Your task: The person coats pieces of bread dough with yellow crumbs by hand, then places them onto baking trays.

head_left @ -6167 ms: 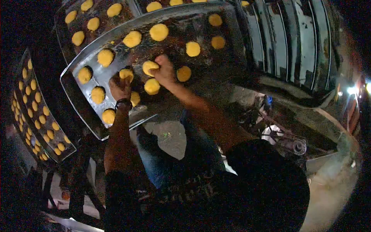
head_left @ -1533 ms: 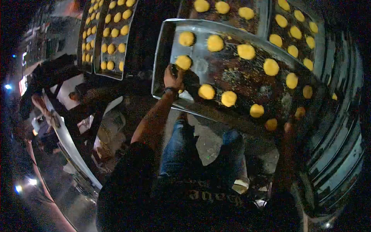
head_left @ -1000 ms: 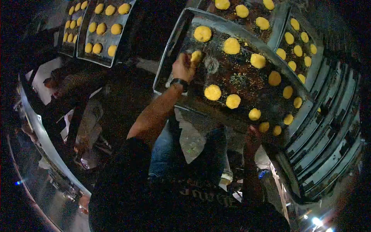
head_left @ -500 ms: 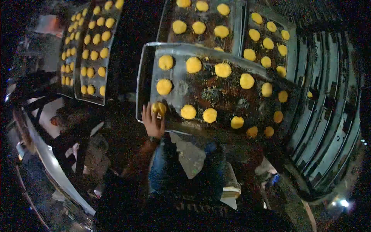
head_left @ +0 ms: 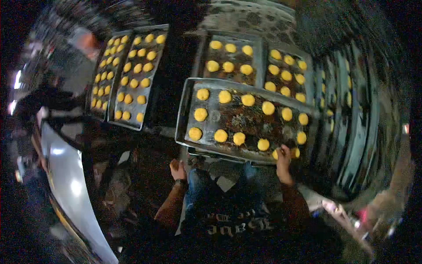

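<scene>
A metal tray [head_left: 178,127] with rows of round yellow dough pieces lies in front of me. Over its front right edge is my right hand [head_left: 283,160], its fingers closed at a partly hidden dough piece [head_left: 275,154]; another piece [head_left: 295,153] sits just to its right. My left hand [head_left: 177,170] is off the tray, below its front left corner, with loosely bent fingers and nothing visible in them. The closest piece to it is the front left one [head_left: 195,133]. The middle of the tray shows dark residue.
Behind the tray stand two more trays of yellow pieces [head_left: 228,67] [head_left: 286,75]. Two others [head_left: 137,68] [head_left: 103,77] are at the left. Slatted dark metal racks or trays [head_left: 356,145] fill the right side. A shiny curved metal surface [head_left: 66,163] is at lower left.
My left hand has let go of the front left piece and drawn back off the tray. My right hand has come up to the front right edge. The view has shifted, showing the trays smaller.
</scene>
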The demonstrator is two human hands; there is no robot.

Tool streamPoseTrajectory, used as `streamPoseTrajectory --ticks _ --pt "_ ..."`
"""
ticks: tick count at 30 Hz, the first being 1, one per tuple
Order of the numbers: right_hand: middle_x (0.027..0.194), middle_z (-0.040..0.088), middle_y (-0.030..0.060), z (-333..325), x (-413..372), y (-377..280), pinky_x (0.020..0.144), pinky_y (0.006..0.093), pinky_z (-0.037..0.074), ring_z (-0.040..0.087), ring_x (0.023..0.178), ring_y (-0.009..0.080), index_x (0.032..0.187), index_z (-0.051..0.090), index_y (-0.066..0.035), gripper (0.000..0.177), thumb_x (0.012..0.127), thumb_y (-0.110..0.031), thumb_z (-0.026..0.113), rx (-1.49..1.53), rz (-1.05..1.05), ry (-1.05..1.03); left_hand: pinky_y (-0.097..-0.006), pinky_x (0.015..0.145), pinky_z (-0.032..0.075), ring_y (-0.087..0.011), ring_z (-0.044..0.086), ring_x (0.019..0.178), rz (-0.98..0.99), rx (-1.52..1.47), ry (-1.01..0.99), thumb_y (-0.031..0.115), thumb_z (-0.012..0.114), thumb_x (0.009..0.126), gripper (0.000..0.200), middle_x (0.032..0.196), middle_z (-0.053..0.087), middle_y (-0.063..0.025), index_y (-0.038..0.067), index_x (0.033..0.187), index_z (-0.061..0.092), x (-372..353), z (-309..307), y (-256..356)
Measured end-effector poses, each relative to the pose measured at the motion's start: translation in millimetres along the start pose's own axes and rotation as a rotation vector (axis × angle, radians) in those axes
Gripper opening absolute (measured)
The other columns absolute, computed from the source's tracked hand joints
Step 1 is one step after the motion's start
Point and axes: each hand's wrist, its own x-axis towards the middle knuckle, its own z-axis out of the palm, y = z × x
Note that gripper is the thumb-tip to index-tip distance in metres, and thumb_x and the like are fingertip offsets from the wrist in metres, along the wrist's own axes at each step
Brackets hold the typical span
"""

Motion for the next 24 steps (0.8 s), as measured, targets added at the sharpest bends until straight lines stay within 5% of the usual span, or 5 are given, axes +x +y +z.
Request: streamPoseTrajectory --ticks 5,7,11,19,24 --pt "0.101 0.049 0.0045 -34 32 84 0.079 0.0337 0.042 0.051 0.091 0.0190 0.113 0.053 -0.003 0.032 0.090 -0.025 0.056 0.258 0.114 0.227 -0.0340 0.074 0.049 -0.0233 0.058 0.085 0.034 -0.138 -0.359 0.015 0.064 0.080 0.043 0.102 0.058 -0.0092 0.001 0.117 0.048 69 59 -34" --pt "0.102 0.050 0.0050 -61 73 144 0.079 0.0336 0.042 0.051 0.092 0.0193 0.113 0.053 -0.003 0.032 0.090 -0.024 0.056 0.293 0.157 0.268 -0.0328 0.070 0.051 -0.0218 0.059 0.079 0.065 -0.116 -0.522 0.013 0.065 0.078 0.043 0.099 0.059 -0.0072 0.001 0.116 0.048 81 142 -58" --pt "0.105 0.050 0.0058 -99 148 236 0.078 0.0335 0.043 0.051 0.095 0.0198 0.113 0.052 -0.003 0.031 0.089 -0.023 0.055 0.329 0.201 0.240 -0.0359 0.072 0.053 -0.0247 0.063 0.082 0.256 0.155 -0.691 0.020 0.071 0.072 0.041 0.107 0.062 -0.0090 0.008 0.109 0.057 114 213 -93" --pt "0.110 0.050 0.0076 -137 218 266 0.078 0.0332 0.045 0.051 0.101 0.0208 0.113 0.051 -0.002 0.031 0.088 -0.020 0.054 0.335 0.118 0.064 -0.0380 0.072 0.052 -0.0280 0.062 0.086 0.173 0.452 -0.558 0.025 0.068 0.073 0.037 0.105 0.062 -0.0114 0.009 0.105 0.060 118 279 -49" --pt "0.113 0.050 0.0088 -108 324 265 0.078 0.0331 0.046 0.051 0.105 0.0215 0.113 0.051 -0.002 0.031 0.087 -0.018 0.054 0.175 -0.282 -0.076 -0.0393 0.072 0.052 -0.0301 0.062 0.088 0.339 0.614 -0.515 0.029 0.066 0.074 0.035 0.104 0.062 -0.0129 0.010 0.103 0.061 184 351 37"
